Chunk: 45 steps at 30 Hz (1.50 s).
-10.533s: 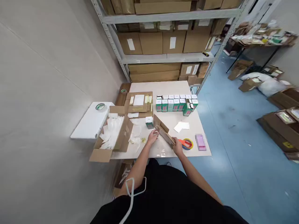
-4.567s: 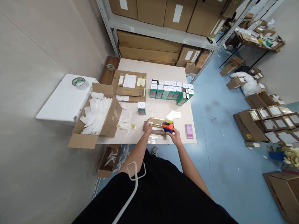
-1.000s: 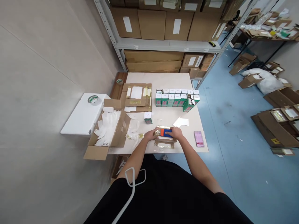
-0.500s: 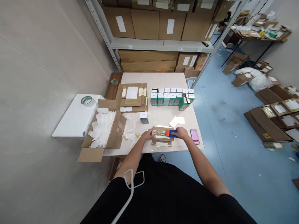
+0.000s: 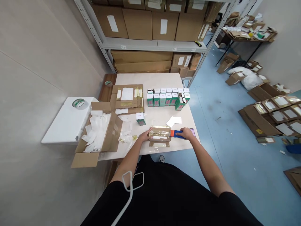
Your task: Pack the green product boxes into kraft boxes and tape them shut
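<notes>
Seen from the one taped carton [image 5: 161, 132] lying on the counter [image 5: 150, 80], the left hand [image 5: 145, 135] clasps its end at nine o'clock; at three, the right hand [image 5: 187, 133] is wrapped round one blue-and-orange tape dispenser [image 5: 178, 134], whose orange end meets the carton. One lone green box [image 5: 140, 120] stands at ten, two rows of green boxes [image 5: 162, 100] just past twelve, two overlapping white sheets [image 5: 174, 121] between one and two, and one phone [image 5: 193, 131] at three, partly hidden

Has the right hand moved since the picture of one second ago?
Yes, rightward: the right hand, then just below the white papers, is now mostly past their right edge, holding the blue-and-orange tool.
</notes>
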### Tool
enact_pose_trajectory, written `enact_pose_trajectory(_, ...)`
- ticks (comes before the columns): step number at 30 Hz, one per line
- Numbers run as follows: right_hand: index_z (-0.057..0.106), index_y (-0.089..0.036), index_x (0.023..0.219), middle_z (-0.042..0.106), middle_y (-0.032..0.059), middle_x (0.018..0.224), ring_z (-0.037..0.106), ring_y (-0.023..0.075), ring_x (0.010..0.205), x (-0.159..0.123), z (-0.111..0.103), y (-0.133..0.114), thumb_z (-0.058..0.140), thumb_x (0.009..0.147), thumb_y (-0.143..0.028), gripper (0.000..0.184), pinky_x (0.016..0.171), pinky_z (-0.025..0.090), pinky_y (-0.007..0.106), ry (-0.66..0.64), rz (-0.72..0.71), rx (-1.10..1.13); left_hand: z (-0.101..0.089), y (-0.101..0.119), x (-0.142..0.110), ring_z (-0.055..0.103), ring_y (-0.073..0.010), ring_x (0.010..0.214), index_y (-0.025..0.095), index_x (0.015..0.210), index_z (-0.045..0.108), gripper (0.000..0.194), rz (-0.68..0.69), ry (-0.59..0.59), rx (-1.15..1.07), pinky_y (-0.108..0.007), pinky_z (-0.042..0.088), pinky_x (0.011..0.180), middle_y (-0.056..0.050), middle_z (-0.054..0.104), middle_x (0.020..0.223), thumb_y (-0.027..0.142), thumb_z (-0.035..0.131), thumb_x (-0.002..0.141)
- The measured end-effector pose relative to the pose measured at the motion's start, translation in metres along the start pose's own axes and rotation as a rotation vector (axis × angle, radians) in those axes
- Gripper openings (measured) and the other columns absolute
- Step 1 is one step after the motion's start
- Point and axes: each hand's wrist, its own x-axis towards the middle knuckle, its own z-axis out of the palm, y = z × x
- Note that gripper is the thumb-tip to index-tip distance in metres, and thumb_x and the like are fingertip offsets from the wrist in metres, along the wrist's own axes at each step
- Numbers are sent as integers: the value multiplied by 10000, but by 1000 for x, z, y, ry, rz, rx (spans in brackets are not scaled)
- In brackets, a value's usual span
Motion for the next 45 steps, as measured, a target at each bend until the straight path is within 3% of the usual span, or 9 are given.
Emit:
enact_pose_trajectory(5,772,-224,940,780,99,1027,708,273,970,-7,-8,33,767,782,-672,475,653,428,269,5,105,-32,-1,0,1,635,-322,1283,379,1588,448,1024,1,16,-54,-284,466,951,-56,610,1519,496,877,665)
enact_pose_trajectory(9,772,-218,999,774,114,1071,710,271,966,-8,-5,40,772,787,-650,482,670,445,282,23,137,-42,-2,0,1,651,-305,1253,383,1594,436,1048,-5,20,-62,-286,467,962,-34,634,1491,470,893,655)
enact_pose_trajectory(20,739,-163,1117,765,165,1107,729,288,1006,12,39,15,736,859,-617,522,750,509,304,-31,218,-73,1,2,0,635,-321,1284,376,1612,410,1039,8,13,-63,-310,469,994,-59,582,1549,475,887,694)
enact_pose_trajectory(26,707,-133,1129,758,218,1098,723,311,1081,5,74,13,709,937,-433,356,842,504,336,11,234,-98,0,8,-1,581,-344,1361,371,1644,342,997,5,-18,0,-345,445,1052,-60,474,1637,401,832,776)
enact_pose_trajectory(30,643,-156,1207,752,202,1112,723,291,1047,-7,99,15,507,1037,-526,429,833,501,346,145,406,6,1,6,0,585,-351,1363,353,1628,392,978,1,14,-22,-355,450,1066,-76,514,1606,382,850,764)
enact_pose_trajectory(34,569,-159,1344,691,227,1263,648,303,1221,-4,122,1,394,1077,-403,402,965,455,391,259,487,72,1,2,2,570,-315,1382,364,1633,374,1021,38,22,-52,-318,436,1089,-36,505,1616,364,867,739)
enact_pose_trajectory(38,470,-169,1494,582,241,1436,521,341,1389,7,133,-4,479,1031,-308,483,1054,412,446,137,518,142,0,1,4,552,-303,1404,370,1655,313,1040,19,0,-38,-298,428,1094,-19,467,1643,362,850,764)
enact_pose_trajectory(41,499,-152,1483,565,253,1445,519,352,1393,9,132,-2,563,985,-305,525,1079,408,454,46,522,223,0,3,4,560,-304,1392,381,1657,295,1064,-11,2,-18,-306,433,1089,-8,476,1637,372,860,756)
enact_pose_trajectory(45,581,-121,1416,600,234,1413,558,325,1332,4,129,-11,402,1020,-286,465,1080,433,438,292,435,362,-1,5,2,583,-312,1364,380,1669,250,1074,-32,-20,40,-328,450,1073,-24,493,1625,427,847,778)
